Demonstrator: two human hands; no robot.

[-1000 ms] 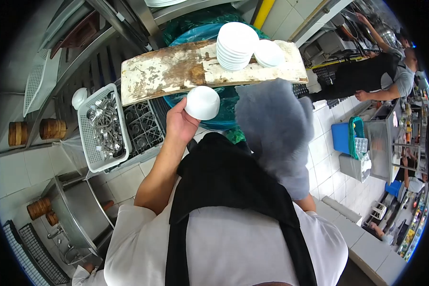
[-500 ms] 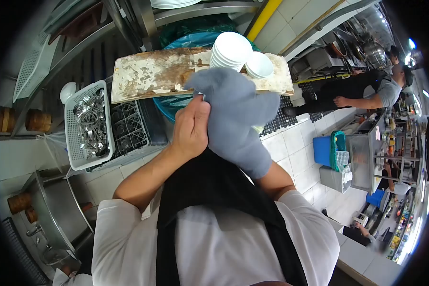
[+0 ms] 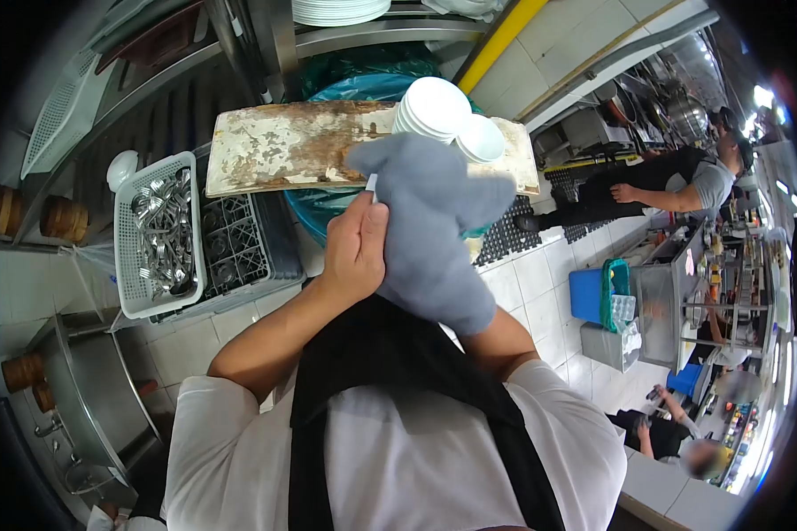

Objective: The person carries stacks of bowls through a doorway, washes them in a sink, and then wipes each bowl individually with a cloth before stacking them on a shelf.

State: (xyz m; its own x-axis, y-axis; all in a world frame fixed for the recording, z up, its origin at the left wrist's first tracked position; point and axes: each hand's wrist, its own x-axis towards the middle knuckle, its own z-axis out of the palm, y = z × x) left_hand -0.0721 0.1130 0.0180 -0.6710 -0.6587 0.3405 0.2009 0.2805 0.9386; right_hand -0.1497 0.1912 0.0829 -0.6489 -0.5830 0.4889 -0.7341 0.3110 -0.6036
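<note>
My left hand [image 3: 352, 248] is closed, its thumb pressed against a thin white-edged thing [image 3: 371, 182] whose tip sticks out above the fingers. Most of that thing lies behind a grey cloth [image 3: 425, 221], so I cannot make out its shape. The cloth covers my right hand completely, bunched over it down to the wrist. Both hands are together in front of the black apron [image 3: 372, 345]. Just beyond the cloth, stacked white bowls [image 3: 436, 104] and another white bowl or bowls [image 3: 481, 139] stand on a worn board [image 3: 274, 146].
A white basket of cutlery [image 3: 128, 257] sits on the left, beside a dark rack of glasses [image 3: 230, 243]. Below the board is a bin with a blue-green liner [image 3: 305, 212]. A co-worker [image 3: 673, 181] stands at the right, near a blue bin [image 3: 586, 295].
My view has shifted slightly, so the board and bowls sit lower. The cloth has changed folds over my right hand. At lower right, another person shows more fully.
</note>
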